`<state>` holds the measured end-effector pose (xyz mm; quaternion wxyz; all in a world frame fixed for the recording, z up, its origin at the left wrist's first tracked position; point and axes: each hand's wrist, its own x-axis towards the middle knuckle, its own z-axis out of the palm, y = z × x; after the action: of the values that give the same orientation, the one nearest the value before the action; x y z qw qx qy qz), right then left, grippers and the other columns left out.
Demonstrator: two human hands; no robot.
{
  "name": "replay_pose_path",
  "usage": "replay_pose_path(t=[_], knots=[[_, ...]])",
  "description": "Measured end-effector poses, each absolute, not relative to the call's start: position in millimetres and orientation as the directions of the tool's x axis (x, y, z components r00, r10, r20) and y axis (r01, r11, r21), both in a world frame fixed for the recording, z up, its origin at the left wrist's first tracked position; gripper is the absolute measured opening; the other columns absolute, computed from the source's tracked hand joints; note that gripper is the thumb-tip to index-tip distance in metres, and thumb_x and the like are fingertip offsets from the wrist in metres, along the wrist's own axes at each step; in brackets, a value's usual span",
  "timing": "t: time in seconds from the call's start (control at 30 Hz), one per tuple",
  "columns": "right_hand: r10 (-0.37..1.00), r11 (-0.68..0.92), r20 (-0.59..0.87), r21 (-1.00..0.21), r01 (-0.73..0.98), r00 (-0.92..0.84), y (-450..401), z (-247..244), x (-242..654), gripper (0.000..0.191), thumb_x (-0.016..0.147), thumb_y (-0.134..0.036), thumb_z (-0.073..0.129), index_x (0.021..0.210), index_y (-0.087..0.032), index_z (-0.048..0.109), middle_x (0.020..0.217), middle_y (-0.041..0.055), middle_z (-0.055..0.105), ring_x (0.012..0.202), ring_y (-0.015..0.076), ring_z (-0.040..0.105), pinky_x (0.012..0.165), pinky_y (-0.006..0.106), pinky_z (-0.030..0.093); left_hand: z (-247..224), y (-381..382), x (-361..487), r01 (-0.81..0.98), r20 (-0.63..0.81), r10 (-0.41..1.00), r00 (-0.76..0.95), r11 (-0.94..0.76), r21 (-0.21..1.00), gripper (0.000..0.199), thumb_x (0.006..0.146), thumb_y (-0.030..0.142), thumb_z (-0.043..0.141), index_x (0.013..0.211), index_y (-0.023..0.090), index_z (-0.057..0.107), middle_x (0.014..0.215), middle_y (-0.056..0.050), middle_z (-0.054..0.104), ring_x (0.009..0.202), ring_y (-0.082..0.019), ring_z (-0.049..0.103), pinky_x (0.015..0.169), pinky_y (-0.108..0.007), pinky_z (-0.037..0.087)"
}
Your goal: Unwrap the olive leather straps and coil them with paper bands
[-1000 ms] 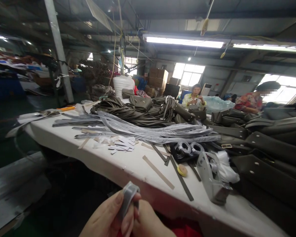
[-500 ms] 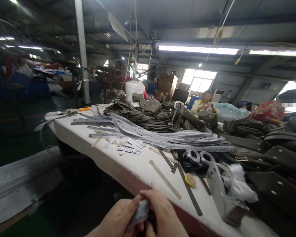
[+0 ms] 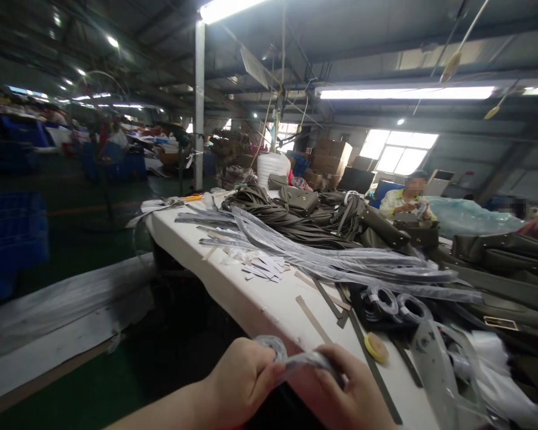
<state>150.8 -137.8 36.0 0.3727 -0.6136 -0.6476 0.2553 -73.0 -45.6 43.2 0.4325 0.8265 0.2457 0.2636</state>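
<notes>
Just off the near table edge, my left hand is closed around a dark strap wrapped in clear plastic. Part of the strap loops up behind my left thumb. My right hand grips the same strap a little farther along, thumb and fingers pinched on it. Two coiled plastic-wrapped straps rest on the table beyond my right hand. A yellow roll of tape lies close by, and a greyish tape dispenser stands to its right, blurred.
Long plastic-sleeved straps stretch across the white table. Behind them are dark straps and olive bags. White paper strips lie near the left edge. A person sits across the table.
My hands have moved apart, and a stretch of wrapped strap now shows between them, with a loop at the left hand. The view has swung left, so the table appears farther right.
</notes>
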Motion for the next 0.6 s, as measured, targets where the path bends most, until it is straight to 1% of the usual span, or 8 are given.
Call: replay_pose_path(t=[0.1, 0.17, 0.23, 0.33, 0.4, 0.47, 0.53, 0.6], knots=[[0.929, 0.073, 0.314, -0.675, 0.734, 0.195, -127, 26, 163, 0.035, 0.09, -0.045, 0.05, 0.108, -0.021, 0.068, 0.108, 0.01, 0.071, 0.101, 0.026, 0.065, 0.09, 0.036, 0.051, 45, -48, -65, 0.132, -0.115, 0.69, 0.714, 0.029, 0.991, 0.074, 0.088, 0.075, 0.022, 0.057, 0.017, 0.056, 0.034, 0.003, 0.036, 0.03, -0.011, 0.033, 0.041, -0.025, 0.03], [0.915, 0.077, 0.345, -0.659, 0.748, 0.21, -126, 14, 159, 0.041, 0.091, -0.044, 0.048, 0.122, -0.021, 0.062, 0.116, 0.0113, 0.068, 0.107, 0.0261, 0.064, 0.093, 0.038, 0.051, 52, -48, -64, 0.021, -0.225, 0.654, 0.723, 0.305, 0.952, 0.073, 0.085, 0.077, 0.03, 0.056, 0.016, 0.057, 0.029, 0.006, 0.029, 0.025, -0.009, 0.027, 0.037, -0.023, 0.028], [0.92, 0.077, 0.332, -0.676, 0.733, 0.21, -127, 1, 148, 0.054, 0.089, -0.045, 0.052, 0.136, -0.018, 0.049, 0.121, 0.0134, 0.066, 0.108, 0.0266, 0.064, 0.091, 0.038, 0.052, 63, -44, -68, -0.087, -0.273, 0.619, 0.736, 0.486, 0.87, 0.069, 0.087, 0.073, 0.037, 0.058, 0.014, 0.06, 0.029, 0.007, 0.027, 0.025, -0.008, 0.029, 0.035, -0.02, 0.027], [0.943, 0.051, 0.26, -0.729, 0.682, 0.206, -124, -14, 126, 0.067, 0.086, -0.048, 0.057, 0.141, -0.014, 0.04, 0.106, 0.0128, 0.07, 0.094, 0.0266, 0.068, 0.08, 0.036, 0.054, 86, -38, -75, -0.248, -0.265, 0.609, 0.748, 0.626, 0.739, 0.068, 0.097, 0.059, 0.029, 0.064, 0.01, 0.064, 0.031, 0.008, 0.026, 0.028, -0.006, 0.032, 0.043, -0.017, 0.037], [0.966, 0.046, 0.194, -0.782, 0.622, 0.172, -120, -20, 110, 0.06, 0.088, -0.049, 0.054, 0.136, -0.014, 0.047, 0.088, 0.0087, 0.071, 0.077, 0.024, 0.068, 0.07, 0.032, 0.054, 99, -35, -77, -0.39, -0.186, 0.682, 0.707, 0.595, 0.702, 0.066, 0.101, 0.048, 0.025, 0.069, 0.008, 0.067, 0.035, 0.008, 0.029, 0.03, -0.005, 0.034, 0.058, -0.019, 0.047], [0.991, 0.071, 0.123, -0.832, 0.55, 0.059, -120, -22, 95, 0.051, 0.09, -0.052, 0.049, 0.125, -0.016, 0.058, 0.074, 0.0049, 0.068, 0.064, 0.0205, 0.065, 0.062, 0.028, 0.052, 105, -31, -77, -0.549, -0.045, 0.822, 0.568, 0.419, 0.724, 0.058, 0.101, 0.044, 0.029, 0.079, 0.008, 0.068, 0.042, 0.006, 0.037, 0.036, -0.006, 0.039, 0.071, -0.024, 0.05], [0.991, 0.099, 0.044, -0.872, 0.48, -0.123, -127, -20, 83, 0.045, 0.089, -0.056, 0.05, 0.11, -0.019, 0.067, 0.069, 0.0027, 0.066, 0.061, 0.0177, 0.062, 0.06, 0.025, 0.05, 100, -28, -76, -0.623, 0.154, 0.941, 0.301, 0.071, 0.779, 0.05, 0.099, 0.048, 0.036, 0.092, 0.01, 0.068, 0.053, 0.003, 0.05, 0.05, -0.011, 0.052, 0.082, -0.028, 0.049], [0.961, 0.087, -0.031, -0.909, 0.408, -0.274, -139, -14, 78, 0.044, 0.085, -0.06, 0.054, 0.095, -0.021, 0.072, 0.065, 0.0014, 0.064, 0.058, 0.0157, 0.059, 0.058, 0.024, 0.048, 86, -26, -76, -0.47, 0.378, 0.922, 0.082, -0.299, 0.83, 0.047, 0.096, 0.053, 0.041, 0.101, 0.014, 0.066, 0.075, -0.004, 0.064, 0.077, -0.018, 0.063, 0.096, -0.033, 0.043]])
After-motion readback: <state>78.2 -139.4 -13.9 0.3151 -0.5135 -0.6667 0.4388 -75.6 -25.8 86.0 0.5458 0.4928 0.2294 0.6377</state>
